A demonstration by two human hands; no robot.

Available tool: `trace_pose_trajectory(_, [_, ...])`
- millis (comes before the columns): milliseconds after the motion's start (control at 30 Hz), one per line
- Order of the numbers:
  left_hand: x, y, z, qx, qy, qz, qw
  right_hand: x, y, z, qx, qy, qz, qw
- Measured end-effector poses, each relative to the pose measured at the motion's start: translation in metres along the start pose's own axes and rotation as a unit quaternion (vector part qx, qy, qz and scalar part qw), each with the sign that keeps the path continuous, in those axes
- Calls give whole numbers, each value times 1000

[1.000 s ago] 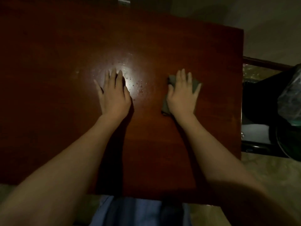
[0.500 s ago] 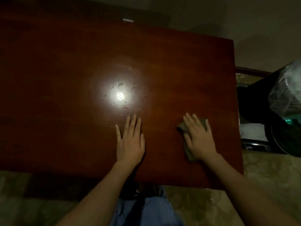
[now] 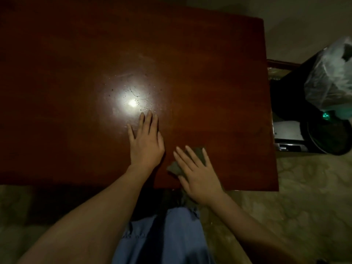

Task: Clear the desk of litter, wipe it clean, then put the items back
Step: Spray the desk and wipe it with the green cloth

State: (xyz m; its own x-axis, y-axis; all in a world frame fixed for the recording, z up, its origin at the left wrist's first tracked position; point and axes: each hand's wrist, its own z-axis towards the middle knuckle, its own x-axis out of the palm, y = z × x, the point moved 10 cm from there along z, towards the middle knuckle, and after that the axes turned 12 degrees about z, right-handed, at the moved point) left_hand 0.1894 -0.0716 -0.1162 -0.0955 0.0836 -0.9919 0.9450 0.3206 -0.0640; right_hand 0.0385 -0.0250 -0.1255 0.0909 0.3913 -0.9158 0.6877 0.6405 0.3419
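Your left hand (image 3: 145, 142) lies flat on the desk (image 3: 209, 73), fingers straight and together, grasping nothing; your right hand (image 3: 198, 174) presses a grey cloth (image 3: 199, 153) down with straight, spread fingers, its heel reaching the near edge of the desk; the cloth shows past your fingertips and beside your thumb; specks and a bright glare (image 3: 132, 102) sit just beyond your left fingertips; bare wood runs wide to the left of and beyond both hands; the desk's right edge lies well to the right of your right hand, with a plastic bag (image 3: 329, 80) past it.
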Motion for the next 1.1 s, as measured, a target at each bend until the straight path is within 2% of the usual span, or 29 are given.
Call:
trace_pose_trajectory(100, [-2,1,-1,-6,-1,-5,1000,-3,-36,-36,-33,38,-34,998])
trace_pose_trajectory(167, [0,0,-1,-7,6,-6,1000,-18,-73,-44,5,23,-20,1000])
trace_pose_trajectory(267, [-1,1,-1,-11,0,-4,1000,-47,-132,-32,138,-31,30,990])
trace_pose_trajectory(367, [-1,0,0,-15,2,-3,1000,-76,-171,7,289,-109,52,950])
trace_pose_trajectory(433, [-1,0,0,-16,4,-6,1000,-83,-173,42,338,-115,59,932])
trace_pose_trajectory(467, [-2,0,0,-16,3,-10,1000,-85,-164,60,331,-111,60,935])
trace_pose_trajectory(533, [-6,1,-1,-20,-2,-31,999,-81,-134,84,266,-89,52,959])
trace_pose_trajectory(667, [-21,5,11,-75,-32,-75,994,-52,-74,54,54,-24,17,998])
trace_pose_trajectory(767, [-33,-16,38,-73,-38,-81,993,-43,-96,21,-24,33,9,999])
trace_pose_trajectory(867, [-39,-44,69,-58,-38,-95,993,-69,-159,27,27,22,21,999])
trace_pose_trajectory(1000, [-38,-70,100,-63,-37,-106,992,-117,-239,84,179,-44,39,982])
trace_pose_trajectory(1100, [-37,-77,119,-76,-39,-113,990,-141,-257,145,267,-87,41,959])
